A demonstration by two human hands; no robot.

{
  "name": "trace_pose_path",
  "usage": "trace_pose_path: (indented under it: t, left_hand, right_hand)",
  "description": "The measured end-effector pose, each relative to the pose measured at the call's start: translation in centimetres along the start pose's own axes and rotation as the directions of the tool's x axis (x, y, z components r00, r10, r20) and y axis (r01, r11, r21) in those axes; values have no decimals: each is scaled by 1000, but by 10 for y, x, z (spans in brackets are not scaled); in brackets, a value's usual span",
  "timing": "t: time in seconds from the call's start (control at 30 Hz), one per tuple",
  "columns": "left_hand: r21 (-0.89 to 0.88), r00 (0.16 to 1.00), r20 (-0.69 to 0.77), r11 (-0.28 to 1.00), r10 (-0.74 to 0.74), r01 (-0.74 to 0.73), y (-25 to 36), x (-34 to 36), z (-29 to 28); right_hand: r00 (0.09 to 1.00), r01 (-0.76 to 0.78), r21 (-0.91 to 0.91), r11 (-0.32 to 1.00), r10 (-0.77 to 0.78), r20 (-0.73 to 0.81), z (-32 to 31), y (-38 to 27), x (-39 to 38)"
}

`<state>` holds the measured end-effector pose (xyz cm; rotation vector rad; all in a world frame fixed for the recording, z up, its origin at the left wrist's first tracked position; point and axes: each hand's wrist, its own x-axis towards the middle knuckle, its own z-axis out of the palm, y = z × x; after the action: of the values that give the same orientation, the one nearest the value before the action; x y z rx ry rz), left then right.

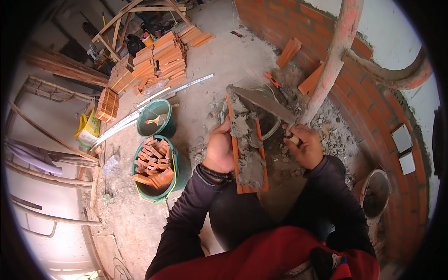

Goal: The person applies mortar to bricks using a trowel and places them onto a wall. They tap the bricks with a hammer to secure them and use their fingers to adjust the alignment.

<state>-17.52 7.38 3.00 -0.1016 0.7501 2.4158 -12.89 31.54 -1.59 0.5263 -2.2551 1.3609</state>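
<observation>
My left hand point(219, 149) grips a long, thin orange brick point(236, 156) by its left side, holding it up in front of my knees. Lumpy grey mortar point(251, 169) covers most of its upper face, with orange showing along the edges. In my right hand point(308, 148) is the handle of a trowel point(267, 103). The trowel's grey, smeared blade points left and lies across the brick's far end; whether it touches the mortar I cannot tell. Beyond the brick, partly hidden by it and the blade, is a round container point(278, 129).
Left of me stand a green bucket of broken brick pieces point(181, 163) and another bucket point(140, 123) with a brush. A brick wall point(373, 116) rises on the right behind a paint-worn pipe frame point(333, 60). Rubble and an orange-handled tool point(271, 80) lie beside it. Brick stacks point(161, 58) stand farther back.
</observation>
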Motion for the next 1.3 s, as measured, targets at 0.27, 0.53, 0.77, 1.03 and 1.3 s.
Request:
trace_pose_path:
  t: [0.27,0.53,0.77,1.03,1.3]
  left_hand:
    - [-31,1000,-22,999,-6,6,3,-9,-3]
    - [102,984,-148,992,95,-80,-2,-8,4]
    - [79,984,-142,992,108,-98,0,-3,-14]
    - [86,973,-182,988,142,-128,5,2,-20]
    - [52,928,-297,974,227,-221,7,2,-11]
  right_hand:
    - [996,-90,-207,974,85,-33,3,4,-24]
    - [999,-32,-376,926,35,2,-44,-35,1]
    - [961,53,-507,861,94,259,-70,-73,27]
    - [928,0,-488,873,182,325,-71,-95,28]
    - [892,44,-508,860,195,408,-85,-108,15]
